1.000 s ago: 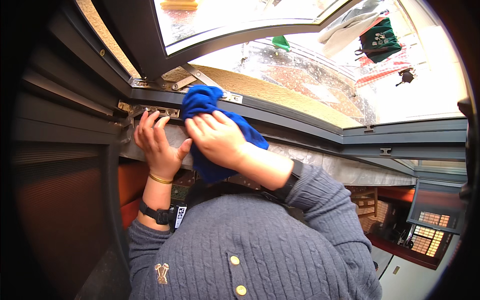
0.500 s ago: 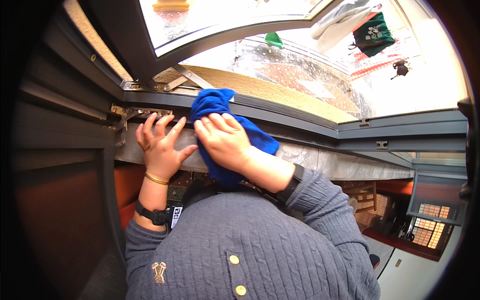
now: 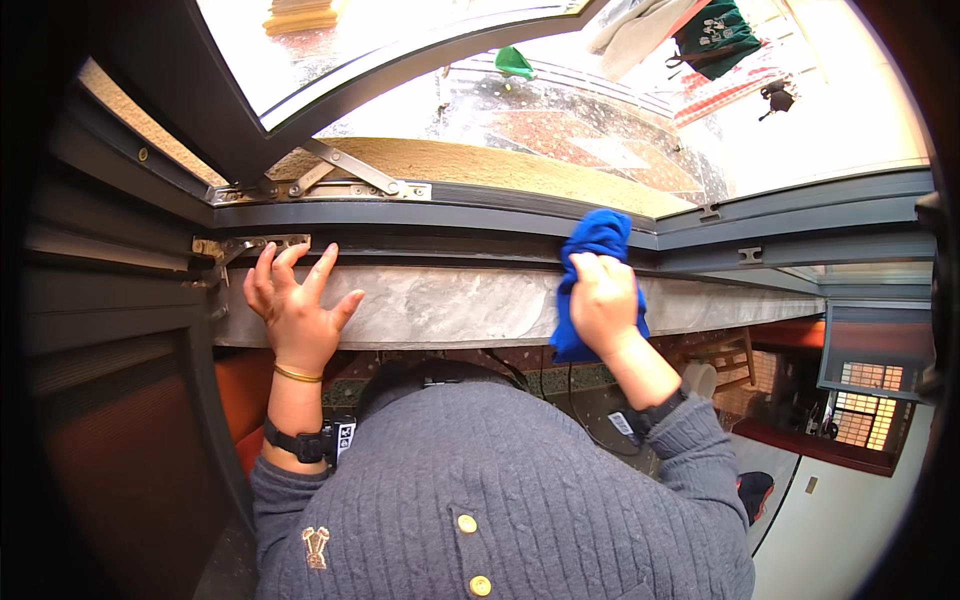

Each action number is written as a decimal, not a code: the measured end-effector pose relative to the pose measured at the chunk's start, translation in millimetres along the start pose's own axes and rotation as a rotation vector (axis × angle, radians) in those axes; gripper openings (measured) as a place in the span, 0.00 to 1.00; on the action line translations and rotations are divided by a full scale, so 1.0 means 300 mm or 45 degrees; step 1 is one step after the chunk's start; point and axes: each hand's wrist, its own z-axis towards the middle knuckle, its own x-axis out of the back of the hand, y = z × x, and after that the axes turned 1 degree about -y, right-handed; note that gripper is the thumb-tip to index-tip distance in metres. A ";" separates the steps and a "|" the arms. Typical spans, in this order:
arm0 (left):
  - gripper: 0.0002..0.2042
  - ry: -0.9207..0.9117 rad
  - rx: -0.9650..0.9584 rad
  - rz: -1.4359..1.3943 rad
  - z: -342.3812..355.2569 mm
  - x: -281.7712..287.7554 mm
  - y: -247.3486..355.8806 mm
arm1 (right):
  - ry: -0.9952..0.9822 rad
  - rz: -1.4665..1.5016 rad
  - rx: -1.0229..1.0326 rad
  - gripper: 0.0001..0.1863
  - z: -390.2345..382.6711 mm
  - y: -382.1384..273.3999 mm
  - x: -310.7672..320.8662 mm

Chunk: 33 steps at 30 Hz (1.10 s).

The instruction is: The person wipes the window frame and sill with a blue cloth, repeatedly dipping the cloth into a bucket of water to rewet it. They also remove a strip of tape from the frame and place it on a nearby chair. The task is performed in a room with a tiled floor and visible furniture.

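Observation:
A blue cloth [image 3: 600,235] lies bunched over the dark window frame track [image 3: 450,247] near its right corner, and part of it hangs down across the grey marble sill [image 3: 430,305]. My right hand [image 3: 605,305] is closed on the cloth, pressing it from above. At the left end of the sill my left hand [image 3: 303,318] is spread with nothing in it, its fingertips by the inner edge of the frame. Just beyond those fingers sits a metal hinge bracket [image 3: 265,243] on the frame.
A window sash [image 3: 330,105] stands swung outward, joined to the frame by a metal stay arm [image 3: 350,170]. Dark panelled shutters [image 3: 120,380] rise on my left. Outside, laundry [image 3: 710,40] hangs at the upper right. A wooden stool [image 3: 725,360] stands below the sill.
My right hand has slid the blue cloth rightward along the frame, uncovering the stay arm's end and much of the marble sill. My left hand stays spread near the hinge bracket.

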 end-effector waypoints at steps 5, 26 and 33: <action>0.28 -0.015 -0.041 0.026 0.004 0.002 -0.001 | 0.018 0.294 0.247 0.04 0.161 -0.271 -0.157; 0.23 0.010 -0.080 -0.010 0.008 0.002 -0.010 | -0.080 -0.178 0.017 0.12 -0.011 -0.034 -0.070; 0.18 0.012 -0.068 0.031 0.004 -0.006 -0.010 | -0.138 -0.505 -0.230 0.18 -0.167 0.213 0.033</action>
